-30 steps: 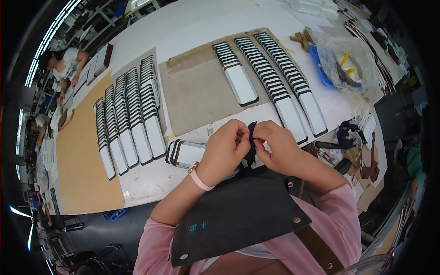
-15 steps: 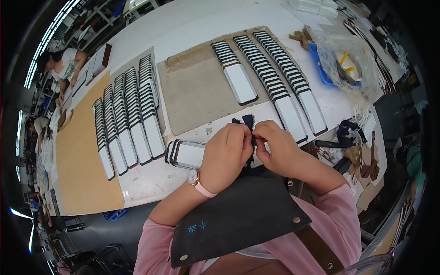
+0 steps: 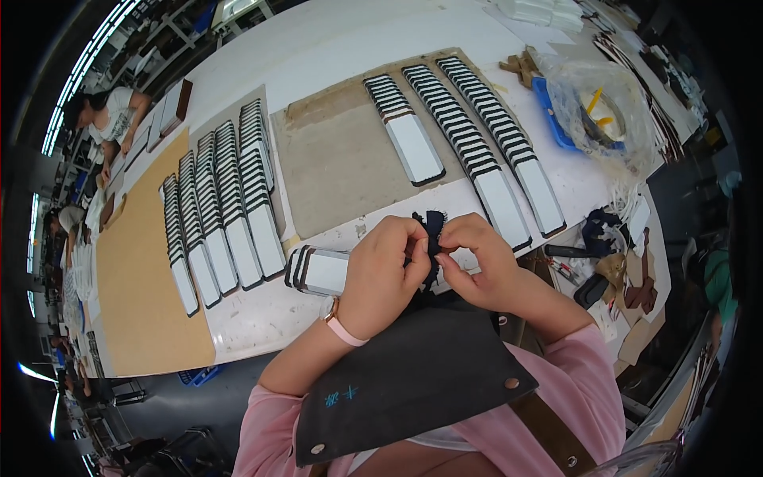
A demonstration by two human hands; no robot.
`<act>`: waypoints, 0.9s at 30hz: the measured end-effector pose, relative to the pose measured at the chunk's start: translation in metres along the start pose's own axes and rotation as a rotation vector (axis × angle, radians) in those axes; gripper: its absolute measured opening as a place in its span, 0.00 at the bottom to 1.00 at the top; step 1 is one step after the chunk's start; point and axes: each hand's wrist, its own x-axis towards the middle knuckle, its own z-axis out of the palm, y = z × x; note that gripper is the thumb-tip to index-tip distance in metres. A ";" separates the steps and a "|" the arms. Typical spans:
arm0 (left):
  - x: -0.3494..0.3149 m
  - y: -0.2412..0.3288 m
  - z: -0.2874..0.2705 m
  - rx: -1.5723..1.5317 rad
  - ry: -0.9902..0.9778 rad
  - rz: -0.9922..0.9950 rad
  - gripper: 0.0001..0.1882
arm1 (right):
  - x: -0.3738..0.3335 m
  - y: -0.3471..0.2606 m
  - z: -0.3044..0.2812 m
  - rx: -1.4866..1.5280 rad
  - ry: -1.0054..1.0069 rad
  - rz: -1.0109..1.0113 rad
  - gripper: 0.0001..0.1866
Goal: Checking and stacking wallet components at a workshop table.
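Note:
A piece of dark, frayed cloth is held above the table's near edge, just beyond the dark apron. My left hand pinches its left side between thumb and fingers. On the other side, the fingertips of my right hand also grip the cloth. Its lower part hangs between the two hands and is partly hidden by them. Beside my left hand lie a few white, dark-edged panels, overlapping one another and partly covered by the hand.
Overlapping rows of white, dark-edged panels lie on a grey board, with more rows at left. A blue tray and a plastic-wrapped bowl stand at right, near scraps and tools. Another person works at far left.
My hands have drawn slightly apart and my left wrist has turned. More of the dark cloth shows between the fingers. The panels on the table stay put.

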 end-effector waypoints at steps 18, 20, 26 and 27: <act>-0.006 0.006 -0.001 0.152 0.151 0.335 0.14 | -0.002 -0.011 0.005 -0.123 0.106 -0.027 0.20; -0.006 0.008 -0.002 0.170 0.155 0.343 0.14 | -0.001 -0.014 0.002 -0.138 0.058 0.009 0.20; -0.005 0.007 -0.003 0.206 0.135 0.334 0.13 | 0.004 -0.020 -0.001 -0.146 -0.092 0.088 0.18; -0.006 0.007 -0.003 0.199 0.120 0.319 0.13 | 0.002 -0.019 -0.001 -0.134 -0.099 0.078 0.19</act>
